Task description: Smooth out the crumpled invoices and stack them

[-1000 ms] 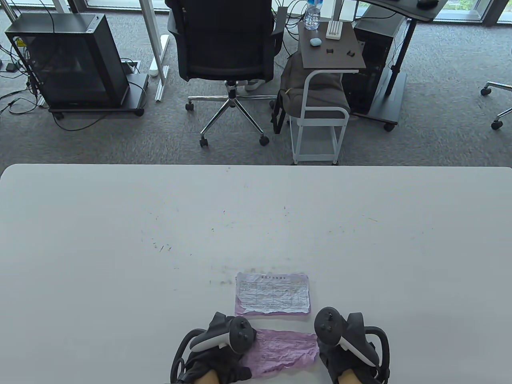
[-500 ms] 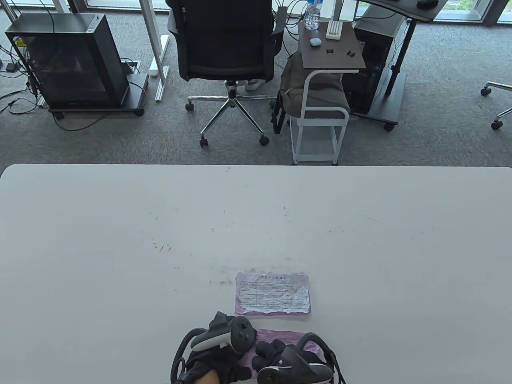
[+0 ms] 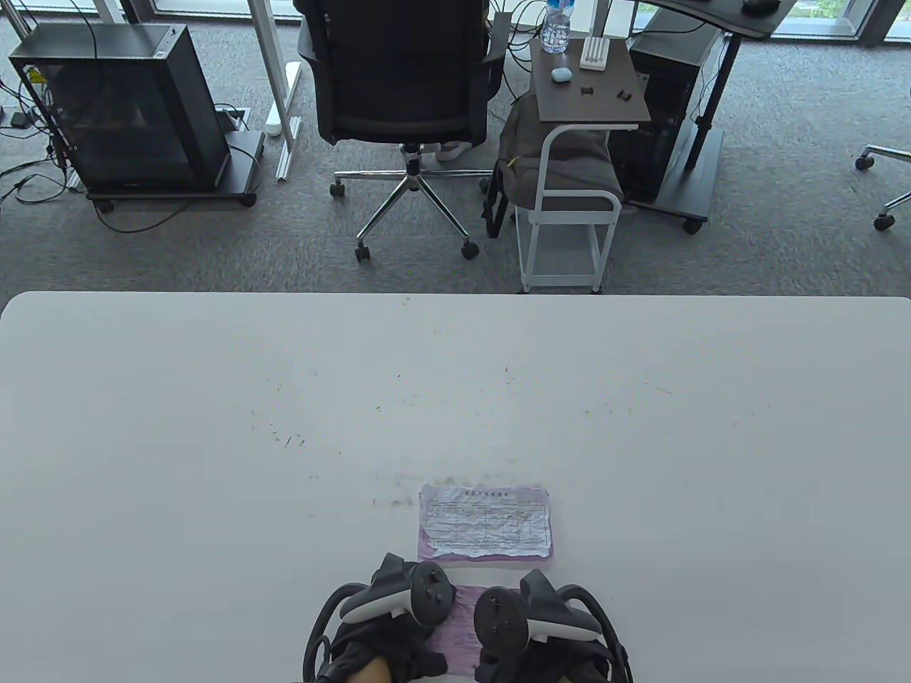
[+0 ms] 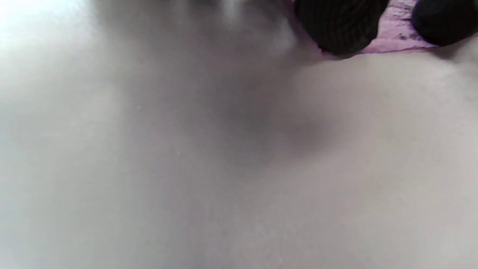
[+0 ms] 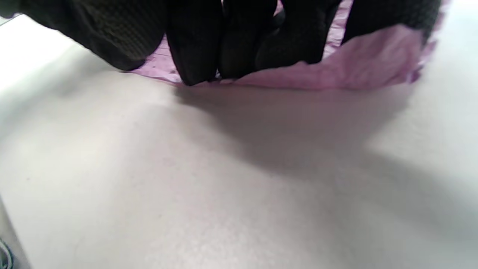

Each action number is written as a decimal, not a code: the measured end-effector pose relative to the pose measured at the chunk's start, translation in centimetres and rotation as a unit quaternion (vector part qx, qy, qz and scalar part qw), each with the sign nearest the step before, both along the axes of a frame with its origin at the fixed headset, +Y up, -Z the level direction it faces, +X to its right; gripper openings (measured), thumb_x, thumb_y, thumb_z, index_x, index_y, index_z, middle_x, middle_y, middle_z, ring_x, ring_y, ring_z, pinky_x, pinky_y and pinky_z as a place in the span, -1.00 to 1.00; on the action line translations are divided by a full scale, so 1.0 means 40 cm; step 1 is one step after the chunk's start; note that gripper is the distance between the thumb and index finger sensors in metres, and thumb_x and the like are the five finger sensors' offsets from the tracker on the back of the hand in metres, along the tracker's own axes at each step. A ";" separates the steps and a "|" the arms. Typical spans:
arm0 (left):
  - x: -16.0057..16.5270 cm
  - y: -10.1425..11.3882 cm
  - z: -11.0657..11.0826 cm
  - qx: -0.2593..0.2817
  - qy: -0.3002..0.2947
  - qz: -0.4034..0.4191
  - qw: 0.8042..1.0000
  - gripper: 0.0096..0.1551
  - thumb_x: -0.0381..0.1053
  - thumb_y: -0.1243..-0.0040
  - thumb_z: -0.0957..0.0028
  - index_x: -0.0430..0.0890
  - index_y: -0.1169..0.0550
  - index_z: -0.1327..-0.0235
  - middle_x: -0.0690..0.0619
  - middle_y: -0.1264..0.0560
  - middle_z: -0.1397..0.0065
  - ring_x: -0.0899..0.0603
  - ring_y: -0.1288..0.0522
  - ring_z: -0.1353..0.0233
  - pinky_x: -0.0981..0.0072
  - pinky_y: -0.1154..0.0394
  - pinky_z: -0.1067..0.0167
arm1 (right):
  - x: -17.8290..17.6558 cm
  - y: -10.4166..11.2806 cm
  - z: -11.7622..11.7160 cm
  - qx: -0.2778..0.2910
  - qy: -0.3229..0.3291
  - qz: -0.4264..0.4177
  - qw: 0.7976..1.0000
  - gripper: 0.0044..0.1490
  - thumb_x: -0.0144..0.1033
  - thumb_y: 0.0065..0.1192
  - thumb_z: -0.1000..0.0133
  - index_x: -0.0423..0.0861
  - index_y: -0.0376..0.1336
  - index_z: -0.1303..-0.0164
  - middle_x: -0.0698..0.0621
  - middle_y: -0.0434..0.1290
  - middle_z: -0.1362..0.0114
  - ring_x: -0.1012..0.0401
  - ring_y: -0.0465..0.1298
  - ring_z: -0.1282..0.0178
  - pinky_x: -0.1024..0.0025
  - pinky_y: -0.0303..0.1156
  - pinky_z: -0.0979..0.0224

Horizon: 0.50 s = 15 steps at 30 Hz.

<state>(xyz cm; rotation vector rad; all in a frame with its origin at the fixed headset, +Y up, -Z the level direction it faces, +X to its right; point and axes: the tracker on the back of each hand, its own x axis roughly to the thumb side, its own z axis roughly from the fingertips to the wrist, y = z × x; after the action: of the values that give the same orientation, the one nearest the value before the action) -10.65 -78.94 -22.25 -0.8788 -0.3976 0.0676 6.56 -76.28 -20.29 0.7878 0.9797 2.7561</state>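
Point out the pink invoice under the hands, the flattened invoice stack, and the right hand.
pink invoice (image 3: pixel 461 626), table view, strip showing between the hands
flattened invoice stack (image 3: pixel 485 523), table view, middle of the top sheet
right hand (image 3: pixel 530 640), table view, glove under the tracker

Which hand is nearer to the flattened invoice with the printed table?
Right, slightly. The right hand sits just below the printed invoice, under its middle; the left hand lies below its left corner.
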 end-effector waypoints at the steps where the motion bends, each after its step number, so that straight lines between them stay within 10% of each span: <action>1: 0.000 0.000 0.000 0.000 0.000 0.001 1.000 0.01 0.16 -0.15 -0.17 0.11 0.24 -0.52 -0.20 0.53 -0.47 -0.56 0.51 -0.45 -0.45 0.19 -0.31 | 0.012 -0.002 -0.006 -0.009 -0.021 0.001 1.000 -0.56 0.08 0.14 -0.23 0.04 0.37 -0.15 -0.07 0.45 -0.27 0.00 0.49 -0.15 -0.23 0.49 -0.14; 15: -0.003 -0.002 0.000 0.000 0.002 0.004 1.000 0.01 0.16 -0.16 -0.16 0.12 0.23 -0.52 -0.19 0.53 -0.47 -0.56 0.52 -0.45 -0.45 0.19 -0.31 | 0.123 -0.013 -0.035 -0.076 -0.121 0.021 0.989 -0.56 0.14 0.12 -0.24 0.02 0.46 0.06 -0.06 0.56 -0.09 0.02 0.57 -0.01 -0.23 0.53 -0.10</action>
<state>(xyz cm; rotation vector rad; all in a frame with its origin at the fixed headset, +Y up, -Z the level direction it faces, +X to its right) -10.75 -79.03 -22.26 -0.8775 -0.3976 0.0767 11.46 -76.79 -21.67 0.4019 1.1469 2.6888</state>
